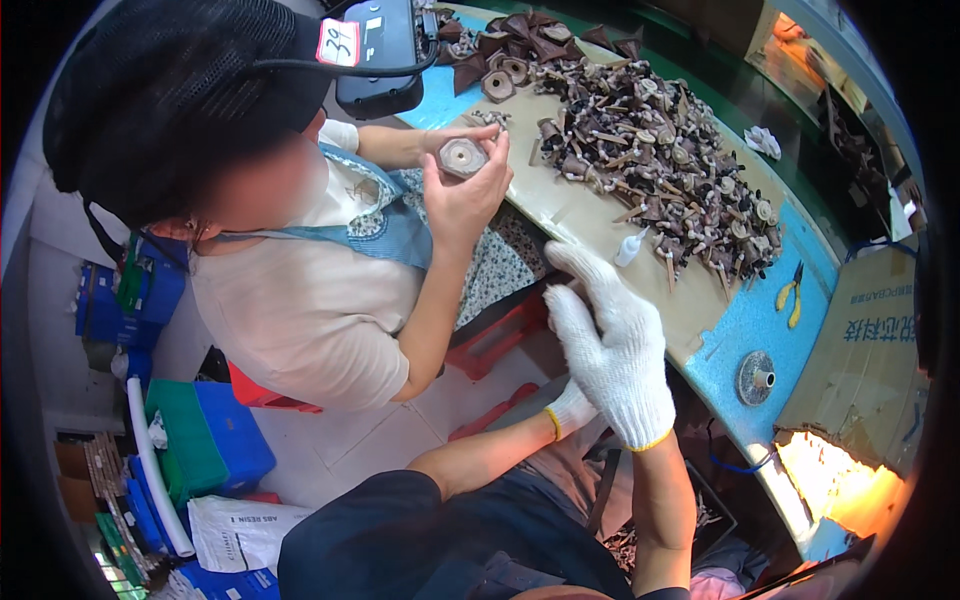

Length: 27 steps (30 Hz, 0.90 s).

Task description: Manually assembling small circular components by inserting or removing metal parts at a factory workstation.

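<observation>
White knitted gloves with yellow cuffs cover both my hands. My right hand (618,355) is raised near the table's front edge, fingers stretched out and apart, with nothing visible in it. Behind it, lower down, is my left hand (572,408); its fingers are hidden by the right glove. Just beyond my right fingertips, a small white dropper bottle (631,248) lies on the table. A large heap of small brown and cream parts (650,150) spreads over the tabletop. At my left, a co-worker's hands (465,190) hold an octagonal brownish piece (462,157) with a hole in its middle.
Yellow-handled pliers (791,297) and a round metal disc with a hub (755,378) lie on the table's blue surface. A cardboard box (850,350) stands at the right. Brown pointed pieces (520,45) lie at the far end. Blue and green bins (210,435) stand at the left.
</observation>
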### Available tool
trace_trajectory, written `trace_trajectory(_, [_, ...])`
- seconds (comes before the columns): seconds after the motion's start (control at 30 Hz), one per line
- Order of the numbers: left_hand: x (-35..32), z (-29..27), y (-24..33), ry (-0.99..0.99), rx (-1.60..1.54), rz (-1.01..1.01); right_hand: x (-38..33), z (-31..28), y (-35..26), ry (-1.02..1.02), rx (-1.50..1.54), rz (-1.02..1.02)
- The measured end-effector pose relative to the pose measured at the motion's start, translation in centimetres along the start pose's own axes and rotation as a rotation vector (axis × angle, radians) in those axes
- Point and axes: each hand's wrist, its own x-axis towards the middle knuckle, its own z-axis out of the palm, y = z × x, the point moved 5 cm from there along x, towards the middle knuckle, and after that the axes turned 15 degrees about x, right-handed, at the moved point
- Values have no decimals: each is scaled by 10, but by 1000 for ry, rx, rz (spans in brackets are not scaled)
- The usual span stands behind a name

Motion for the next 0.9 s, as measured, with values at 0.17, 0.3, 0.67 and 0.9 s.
trace_trajectory(0.17, [5,1,-3,-11,-72,-12,13,19,-41,-13,108,-78])
trace_trajectory(0.3, [-2,-8,-4,-45,-187,-33,-16,23,-31,-253,91,-236])
trace_trajectory(0.67, [-8,1,4,38,-168,-103,-167,-27,145,178,212,639])
trace_trajectory(0.9, [-12,4,2,63,-131,-59,-186,-37,133,370,401,744])
